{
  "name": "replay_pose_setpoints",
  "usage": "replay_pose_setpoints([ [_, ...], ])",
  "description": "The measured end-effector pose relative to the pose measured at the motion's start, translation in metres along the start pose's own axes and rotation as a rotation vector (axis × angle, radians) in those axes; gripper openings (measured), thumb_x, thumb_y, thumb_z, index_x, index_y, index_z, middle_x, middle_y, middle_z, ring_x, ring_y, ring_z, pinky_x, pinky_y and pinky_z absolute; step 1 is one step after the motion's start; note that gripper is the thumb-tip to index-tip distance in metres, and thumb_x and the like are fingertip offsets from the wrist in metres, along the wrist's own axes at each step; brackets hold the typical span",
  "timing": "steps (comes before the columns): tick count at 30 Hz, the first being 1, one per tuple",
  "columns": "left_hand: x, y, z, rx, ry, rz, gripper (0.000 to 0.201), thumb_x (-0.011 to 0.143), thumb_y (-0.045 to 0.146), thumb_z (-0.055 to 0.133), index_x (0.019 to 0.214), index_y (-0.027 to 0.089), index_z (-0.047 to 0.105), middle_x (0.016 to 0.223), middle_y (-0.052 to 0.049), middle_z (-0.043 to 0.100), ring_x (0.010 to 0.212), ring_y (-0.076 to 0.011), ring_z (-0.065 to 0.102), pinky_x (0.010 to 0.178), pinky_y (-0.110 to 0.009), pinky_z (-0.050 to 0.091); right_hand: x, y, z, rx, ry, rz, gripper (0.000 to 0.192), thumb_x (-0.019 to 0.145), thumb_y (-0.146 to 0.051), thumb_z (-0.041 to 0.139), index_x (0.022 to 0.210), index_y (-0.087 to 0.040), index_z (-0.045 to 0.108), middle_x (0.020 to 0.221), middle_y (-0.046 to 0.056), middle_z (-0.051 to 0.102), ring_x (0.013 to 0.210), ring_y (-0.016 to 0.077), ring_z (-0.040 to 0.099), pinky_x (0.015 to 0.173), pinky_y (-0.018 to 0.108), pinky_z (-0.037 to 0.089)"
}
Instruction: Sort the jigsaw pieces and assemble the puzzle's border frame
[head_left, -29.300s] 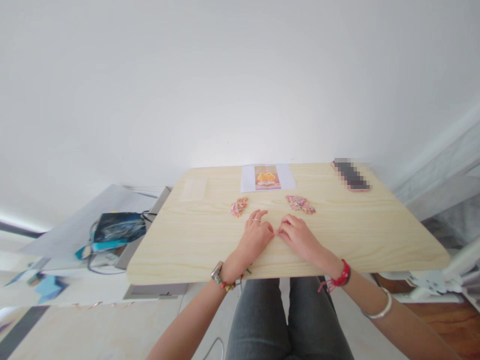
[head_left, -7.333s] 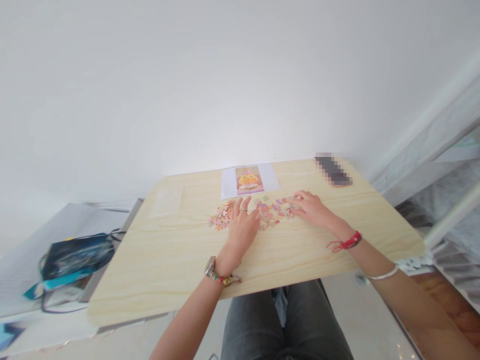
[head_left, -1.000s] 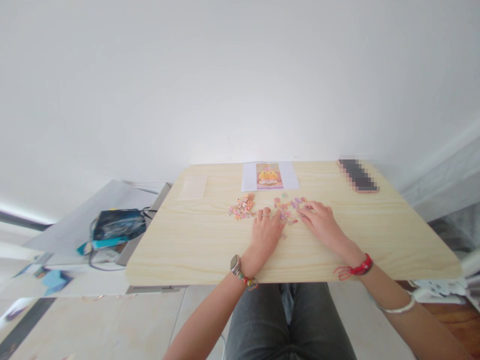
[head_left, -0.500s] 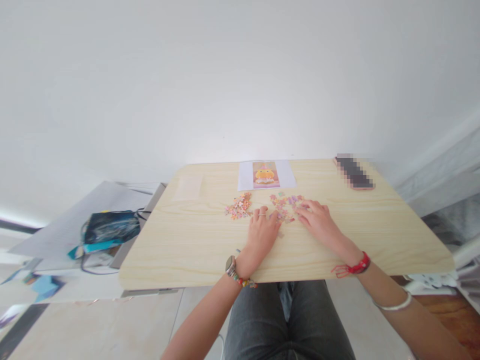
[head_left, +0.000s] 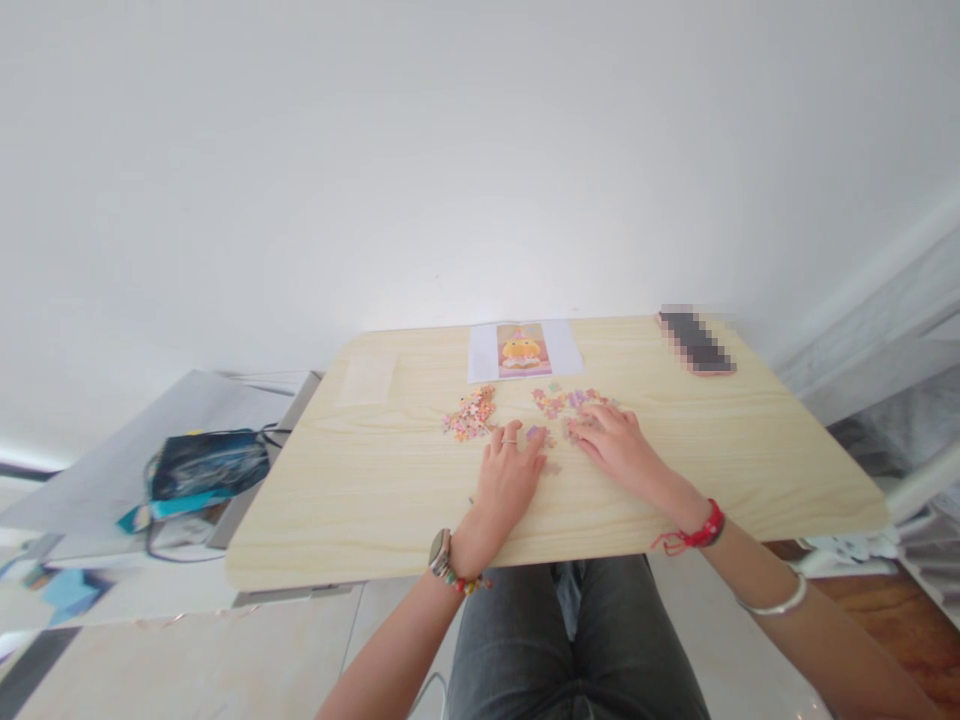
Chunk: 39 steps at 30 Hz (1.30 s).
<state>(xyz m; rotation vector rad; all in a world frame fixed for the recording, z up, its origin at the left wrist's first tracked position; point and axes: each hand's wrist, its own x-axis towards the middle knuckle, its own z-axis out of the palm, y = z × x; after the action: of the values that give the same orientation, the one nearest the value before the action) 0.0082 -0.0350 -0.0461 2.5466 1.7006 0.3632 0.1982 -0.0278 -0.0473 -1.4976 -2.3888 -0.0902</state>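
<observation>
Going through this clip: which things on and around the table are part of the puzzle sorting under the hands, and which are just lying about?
In use:
- left hand, flat by the small orange-pink pile of puzzle pieces
- right hand, resting on the spread pink-purple puzzle pieces
- printed reference picture on white paper
- light wooden table

Lying about:
- pink-edged phone
- pale card
- dark blue bag beside the table

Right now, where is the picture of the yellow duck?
In the head view, the duck picture lies flat at the far edge of the table, just beyond the puzzle pieces, with the phone to its right.
</observation>
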Motion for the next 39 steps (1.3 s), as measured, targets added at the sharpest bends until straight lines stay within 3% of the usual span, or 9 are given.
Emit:
replay_pose_setpoints([
  [9,-0.005,-0.004,0.003,0.044,0.014,-0.037,0.037,0.086,0.025,0.049,0.123,0.026,0.048,0.123,-0.012,0.042,0.113,-0.0295,0.042,0.087,-0.042,0.044,-0.003,-0.001,0.001,-0.011,0.037,0.009,0.022,0.087,-0.019,0.045,0.097,-0.019,0.065,0.112,0.011,0.057,0.106,0.0237,0.047,0.084,0.037,0.03],
  [20,0.01,0.001,0.008,0.077,0.032,0.001,0.038,0.086,0.025,0.05,0.124,0.029,0.048,0.125,-0.013,0.044,0.112,-0.029,0.043,0.086,-0.042,0.044,0.008,-0.011,0.006,-0.057,-0.013,0.036,0.028,0.089,-0.021,0.043,0.11,-0.023,0.061,0.116,0.011,0.055,0.102,0.0249,0.048,0.083,0.039,0.031],
  [29,0.002,-0.005,0.006,0.11,0.049,-0.029,0.036,0.086,0.025,0.05,0.122,0.027,0.051,0.127,-0.013,0.043,0.117,-0.0314,0.042,0.088,-0.044,0.044,-0.019,-0.007,0.0,-0.064,-0.001,0.073,0.022,0.088,-0.02,0.046,0.102,-0.022,0.063,0.115,0.01,0.056,0.102,0.0245,0.048,0.082,0.038,0.031],
  [39,0.005,0.0,0.003,0.116,0.076,-0.02,0.03,0.085,0.027,0.051,0.115,0.023,0.056,0.128,-0.014,0.044,0.118,-0.032,0.042,0.088,-0.043,0.044,-0.019,-0.004,-0.002,-0.093,0.011,0.127,0.027,0.087,-0.019,0.045,0.109,-0.02,0.061,0.117,0.012,0.055,0.105,0.0254,0.047,0.082,0.039,0.032],
])
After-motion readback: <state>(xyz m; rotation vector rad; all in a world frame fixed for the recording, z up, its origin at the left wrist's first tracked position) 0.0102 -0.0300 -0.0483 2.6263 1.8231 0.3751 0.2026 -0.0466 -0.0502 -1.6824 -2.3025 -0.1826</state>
